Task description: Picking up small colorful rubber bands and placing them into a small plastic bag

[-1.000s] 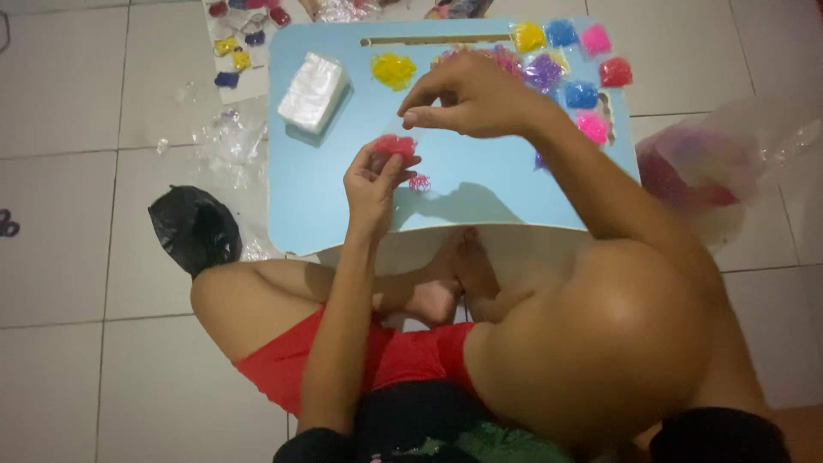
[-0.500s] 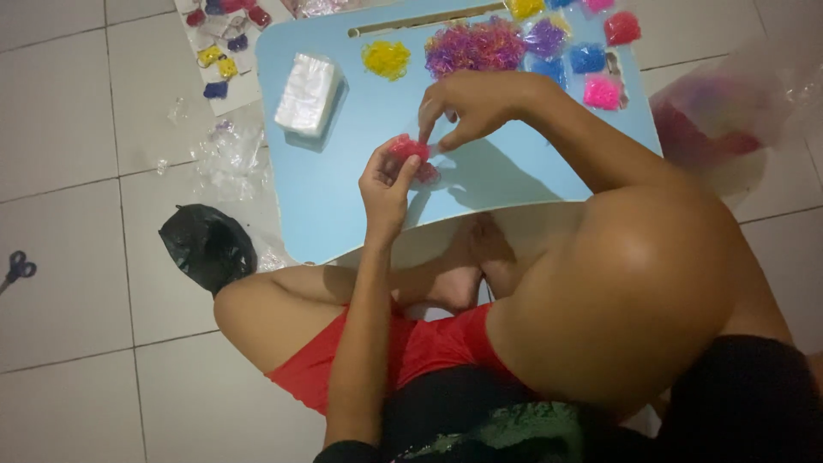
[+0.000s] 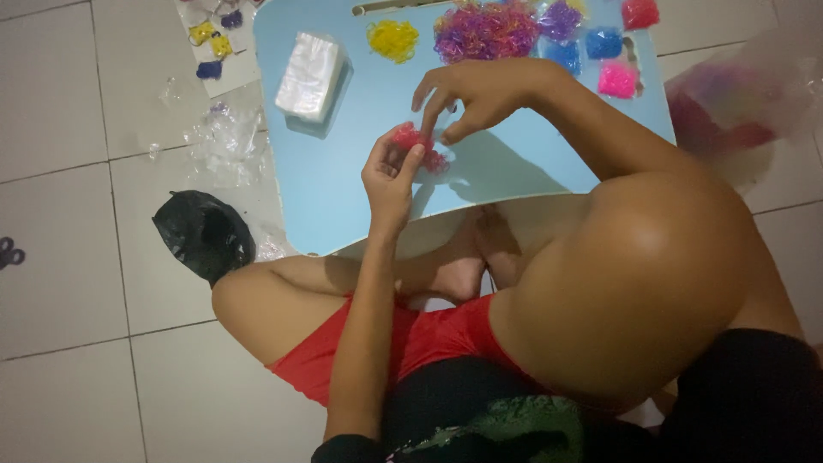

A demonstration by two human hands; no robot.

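Observation:
My left hand (image 3: pixel 390 176) pinches a small clear packet of red rubber bands (image 3: pixel 408 137) just above the light blue lap table (image 3: pixel 343 171). My right hand (image 3: pixel 471 94) reaches in from the right, its thumb and fingers closed on the packet's clear top edge. A few red bands (image 3: pixel 435 161) lie on the table right under the packet. I sit cross-legged on the tiled floor behind the table.
On the table lie a stack of clear small bags (image 3: pixel 310 75), a yellow band pile (image 3: pixel 393 39), a pink and purple band pile (image 3: pixel 484 30) and filled packets in blue (image 3: pixel 603 43), pink (image 3: pixel 617 80) and red (image 3: pixel 639 12). A black bag (image 3: pixel 201 233) and scissors (image 3: pixel 9 253) lie on the floor at left.
Both hands and the red packet have come down closer to the table. The view has shifted, so the table sits higher in the frame.

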